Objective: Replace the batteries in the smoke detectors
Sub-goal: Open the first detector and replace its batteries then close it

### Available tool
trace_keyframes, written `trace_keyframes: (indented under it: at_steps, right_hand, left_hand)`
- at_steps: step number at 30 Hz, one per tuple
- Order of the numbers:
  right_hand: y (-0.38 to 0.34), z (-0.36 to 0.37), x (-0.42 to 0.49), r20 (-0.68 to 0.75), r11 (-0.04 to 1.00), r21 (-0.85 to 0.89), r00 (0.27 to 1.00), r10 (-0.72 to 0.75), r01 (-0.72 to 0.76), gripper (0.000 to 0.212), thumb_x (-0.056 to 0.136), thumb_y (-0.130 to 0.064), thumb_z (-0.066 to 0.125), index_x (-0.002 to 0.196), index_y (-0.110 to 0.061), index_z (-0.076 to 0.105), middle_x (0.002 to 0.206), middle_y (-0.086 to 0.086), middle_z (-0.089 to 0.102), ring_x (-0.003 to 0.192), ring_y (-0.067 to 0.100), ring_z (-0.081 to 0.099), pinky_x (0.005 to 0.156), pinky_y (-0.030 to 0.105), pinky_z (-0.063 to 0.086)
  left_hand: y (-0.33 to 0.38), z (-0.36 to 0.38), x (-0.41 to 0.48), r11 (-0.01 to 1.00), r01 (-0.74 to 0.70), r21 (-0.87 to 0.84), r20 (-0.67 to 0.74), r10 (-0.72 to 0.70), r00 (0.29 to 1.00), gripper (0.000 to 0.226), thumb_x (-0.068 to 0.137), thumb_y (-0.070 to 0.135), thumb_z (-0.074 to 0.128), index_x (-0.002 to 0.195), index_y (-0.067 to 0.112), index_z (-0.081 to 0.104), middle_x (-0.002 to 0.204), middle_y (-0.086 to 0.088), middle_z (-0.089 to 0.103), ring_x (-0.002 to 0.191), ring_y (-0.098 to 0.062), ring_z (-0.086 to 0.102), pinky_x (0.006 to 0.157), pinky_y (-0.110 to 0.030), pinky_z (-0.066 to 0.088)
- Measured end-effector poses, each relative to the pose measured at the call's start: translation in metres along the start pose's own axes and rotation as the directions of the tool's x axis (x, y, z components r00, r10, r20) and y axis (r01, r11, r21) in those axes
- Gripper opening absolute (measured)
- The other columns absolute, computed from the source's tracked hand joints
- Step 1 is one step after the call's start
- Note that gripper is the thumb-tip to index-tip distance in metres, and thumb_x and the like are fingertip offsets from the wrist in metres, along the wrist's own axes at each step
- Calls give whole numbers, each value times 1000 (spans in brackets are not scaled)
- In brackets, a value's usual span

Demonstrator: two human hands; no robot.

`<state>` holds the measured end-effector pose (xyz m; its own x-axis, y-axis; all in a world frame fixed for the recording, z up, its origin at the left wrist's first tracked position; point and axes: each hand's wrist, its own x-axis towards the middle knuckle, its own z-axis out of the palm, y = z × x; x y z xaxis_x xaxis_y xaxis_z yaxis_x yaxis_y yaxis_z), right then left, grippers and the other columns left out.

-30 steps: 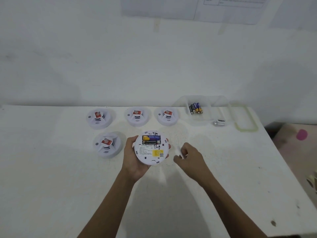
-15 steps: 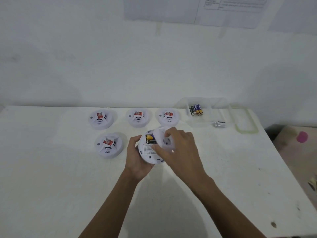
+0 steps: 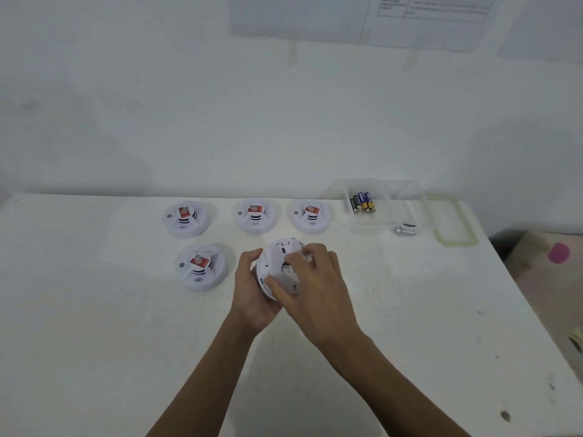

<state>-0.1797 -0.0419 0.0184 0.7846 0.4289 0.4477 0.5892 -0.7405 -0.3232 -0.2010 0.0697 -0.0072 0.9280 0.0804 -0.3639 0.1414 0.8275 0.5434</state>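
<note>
My left hand (image 3: 252,288) grips a white round smoke detector (image 3: 277,263) from the left, its back turned up toward me. My right hand (image 3: 315,279) lies over that back and presses a white cover plate (image 3: 288,280) onto it with curled fingers, so the batteries inside are hidden. Several more white smoke detectors with red labels sit face up on the table: three in a back row (image 3: 186,218) (image 3: 256,215) (image 3: 310,216) and one (image 3: 201,267) in front at the left. Loose batteries (image 3: 362,202) lie in a clear plastic box (image 3: 391,216).
A small silver cylinder (image 3: 405,229) lies beside the clear box, and the box's green-rimmed lid (image 3: 454,223) lies flat to its right. The white table (image 3: 94,326) ends at a right edge, with a beige surface and pink object (image 3: 559,253) beyond. A wall stands behind.
My right hand picked a white cover plate off the table, carried it left to the detector and now covers the battery compartment with it. My left hand kept holding the detector.
</note>
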Motion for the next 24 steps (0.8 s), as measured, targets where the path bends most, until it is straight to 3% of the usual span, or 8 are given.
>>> trace_keyframes:
  at_steps: [2,5,9,15,19,21,24]
  right_hand:
    - [0,4,1,-24,1000,9,1000,14,-14,47,69,-52,73,102,-23,58,101,10,67,84,25,66,65,31,58]
    - [-2,5,4,-52,999,22,998,43,-42,39,81,-57,54,102,-25,55,98,9,68,82,24,67,63,33,58]
    - [-7,1,5,-20,997,-43,997,69,-70,48,62,-52,80,95,-20,67,93,10,68,75,23,67,57,31,57]
    - [-12,5,7,-53,991,-38,991,126,-128,48,63,-56,75,93,-19,68,88,10,67,69,23,68,52,34,58]
    - [-11,4,9,-1,991,-30,991,130,-130,47,66,-57,70,93,-19,66,87,9,66,66,21,68,52,31,57]
    - [-8,-3,9,66,992,23,990,123,-125,44,74,-51,72,102,-18,66,100,11,63,76,22,68,61,30,58]
    - [7,-15,10,209,969,208,974,88,-133,32,91,-37,59,114,-16,63,118,8,55,91,16,62,79,21,53]
  left_hand:
    - [1,1,1,1000,16,2,-13,-16,1000,48,79,47,44,106,16,69,102,-10,66,91,-24,62,77,-34,51]
    - [0,1,2,1000,10,1,-18,-10,1000,44,77,47,45,92,19,76,93,-8,68,86,-22,63,77,-33,50]
    - [-1,2,2,1000,-12,-2,-38,12,999,42,79,46,45,89,20,77,91,-7,69,83,-21,66,74,-31,54]
    - [-4,5,3,997,-73,35,-73,75,994,54,92,44,31,73,26,78,77,-1,72,71,-15,70,67,-28,56]
    - [-5,5,3,997,-68,22,-63,69,996,56,93,44,29,74,25,78,79,-2,73,71,-16,70,67,-28,57]
    - [-2,4,2,999,-48,11,-29,48,998,59,94,43,26,77,24,79,82,-2,74,74,-16,70,68,-27,56]
    - [5,5,0,1000,-13,-14,32,13,999,53,89,42,30,90,19,77,95,-6,73,84,-20,70,75,-32,54]
